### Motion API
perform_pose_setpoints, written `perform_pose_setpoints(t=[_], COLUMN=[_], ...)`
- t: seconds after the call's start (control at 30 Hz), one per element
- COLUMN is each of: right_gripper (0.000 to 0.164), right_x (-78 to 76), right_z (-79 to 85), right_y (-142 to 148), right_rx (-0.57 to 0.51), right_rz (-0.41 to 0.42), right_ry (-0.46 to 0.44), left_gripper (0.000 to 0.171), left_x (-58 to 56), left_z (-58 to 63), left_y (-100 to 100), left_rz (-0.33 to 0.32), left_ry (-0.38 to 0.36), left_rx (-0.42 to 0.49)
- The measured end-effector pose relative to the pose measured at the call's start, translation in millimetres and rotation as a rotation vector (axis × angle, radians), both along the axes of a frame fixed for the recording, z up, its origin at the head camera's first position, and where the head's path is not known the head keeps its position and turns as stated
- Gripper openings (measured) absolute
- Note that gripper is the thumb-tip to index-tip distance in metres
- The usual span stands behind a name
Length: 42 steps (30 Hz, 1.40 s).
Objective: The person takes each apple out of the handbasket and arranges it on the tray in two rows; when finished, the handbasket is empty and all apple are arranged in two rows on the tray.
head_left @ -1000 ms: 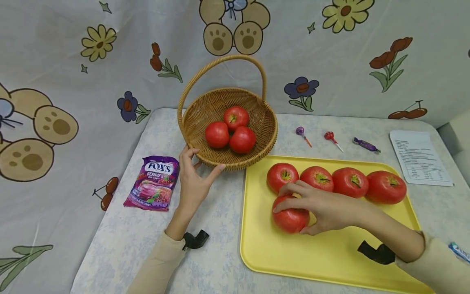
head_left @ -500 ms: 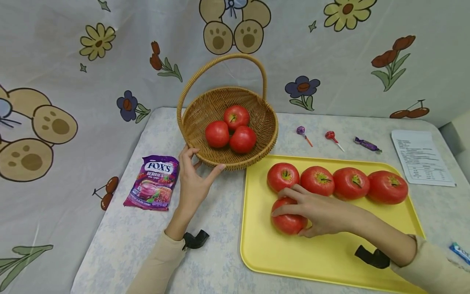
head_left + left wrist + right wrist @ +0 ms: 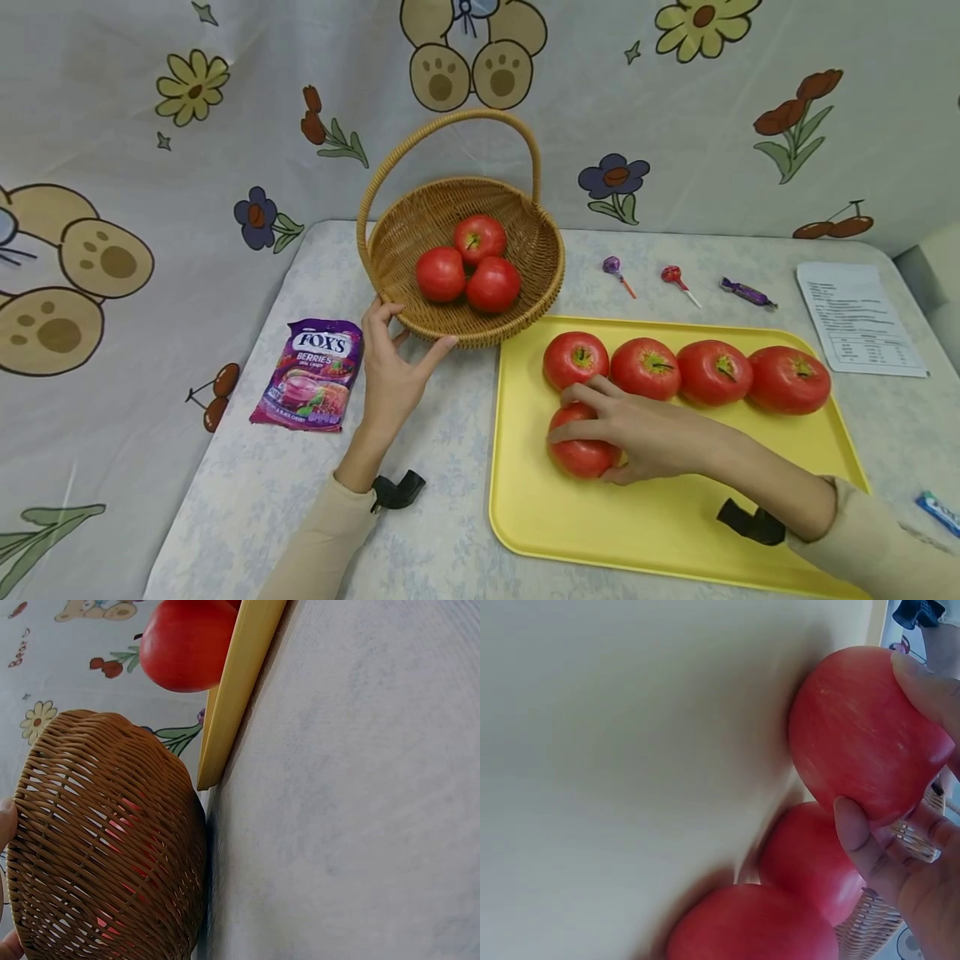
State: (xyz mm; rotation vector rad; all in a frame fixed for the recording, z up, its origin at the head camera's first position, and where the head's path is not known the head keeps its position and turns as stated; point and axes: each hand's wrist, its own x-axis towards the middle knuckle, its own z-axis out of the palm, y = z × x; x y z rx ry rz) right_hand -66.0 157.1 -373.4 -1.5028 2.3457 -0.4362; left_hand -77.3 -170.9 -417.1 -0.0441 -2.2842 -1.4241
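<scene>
In the head view, my right hand (image 3: 637, 429) grips a red apple (image 3: 581, 457) on the yellow tray (image 3: 637, 533), with the fingers over its top and the thumb at its side. The right wrist view shows that apple (image 3: 862, 735) between thumb and fingers, close to the tray surface. My left hand (image 3: 393, 375) holds the near left rim of a wicker basket (image 3: 540, 292). Inside the basket three red apples (image 3: 480, 242) sit together. Along the tray's far edge several more red apples (image 3: 648, 371) stand in a row.
Left of the basket lies a purple candy bag (image 3: 311, 375). Behind the tray are a purple lollipop (image 3: 612, 266), a red lollipop (image 3: 672, 275) and a purple wrapped candy (image 3: 746, 292). A printed sheet (image 3: 858, 321) lies at the right, with a blue wrapper (image 3: 937, 512) nearer.
My right hand and the apple in it have shifted slightly left along the tray. The left hand keeps its hold on the basket rim.
</scene>
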Motion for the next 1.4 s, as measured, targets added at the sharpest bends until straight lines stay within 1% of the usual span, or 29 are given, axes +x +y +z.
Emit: perform_pose_setpoints(t=[0.17,0.5,0.87,0.97,1.03,1.13,1.2,1.3,1.37,1.4], right_gripper=[0.064,0.065,0.067,0.07,0.075,0.084,0.085,0.078,0.072,0.07], right_x=[2.7,8.3,11.5,12.5,13.1,12.8,10.7,5.0,-2.2,-6.5], right_z=[-3.2,-6.6,-9.1,-9.4,-8.8,-4.9,0.8,14.9,26.0,31.3], right_y=[-3.1,-3.9,-4.7,-4.4,-3.8,-2.1,-0.5,1.6,1.9,1.6], right_rx=[0.001,-0.022,-0.04,-0.031,-0.019,-0.009,-0.019,-0.051,-0.081,-0.096], right_rz=[0.0,-0.026,-0.051,-0.056,-0.054,-0.042,-0.035,-0.049,-0.055,-0.058], right_ry=[-0.004,0.023,0.022,0.032,0.042,0.066,0.076,0.066,0.061,0.072], left_gripper=[0.078,0.074,0.074,0.074,0.074,0.074,0.075,0.075,0.076,0.076], left_x=[0.0,0.9,0.8,0.6,0.6,0.6,0.9,1.1,1.1,1.0], left_z=[0.5,0.3,-0.6,-1.2,-1.4,-1.0,-0.2,0.2,0.5,0.5], left_y=[0.6,-0.4,0.1,-0.1,-0.4,-0.6,-0.4,0.5,1.0,1.0], left_rz=[-0.007,-0.002,-0.006,-0.009,-0.012,-0.01,-0.007,-0.003,-0.001,0.0], left_ry=[0.008,0.002,0.001,0.007,0.01,0.009,0.008,0.008,0.009,0.009], left_rx=[0.018,-0.005,0.013,0.019,0.023,0.019,0.01,-0.003,-0.006,-0.005])
